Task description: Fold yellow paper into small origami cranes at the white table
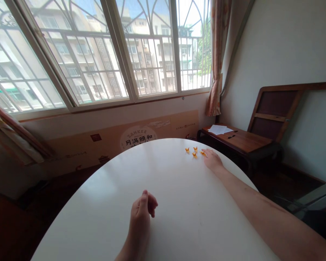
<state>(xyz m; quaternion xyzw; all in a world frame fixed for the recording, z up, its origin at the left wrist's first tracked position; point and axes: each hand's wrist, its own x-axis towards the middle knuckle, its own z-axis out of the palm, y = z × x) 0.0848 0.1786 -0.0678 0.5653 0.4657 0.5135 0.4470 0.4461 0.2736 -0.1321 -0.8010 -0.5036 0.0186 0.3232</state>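
Note:
Four would be too exact at this size, so several small yellow-and-orange figures (pixel 195 154) stand in a cluster near the far right edge of the white round table (pixel 163 177); their exact kind is too small to make out. My right hand (pixel 213 160) reaches across to them, its fingertips closed at the rightmost small figure (pixel 203 153), which they partly cover. Nearer to me, my left hand (pixel 143 208) rests by the table's middle, thumb uppermost and fingers curled in. No object shows in it.
Beyond the table, a printed cardboard panel (pixel 111 145) leans below the barred window (pixel 152 54). A low wooden bench (pixel 241 139) at the right bears white papers (pixel 219 129) and small dark items. Curtains (pixel 216 83) hang at both sides.

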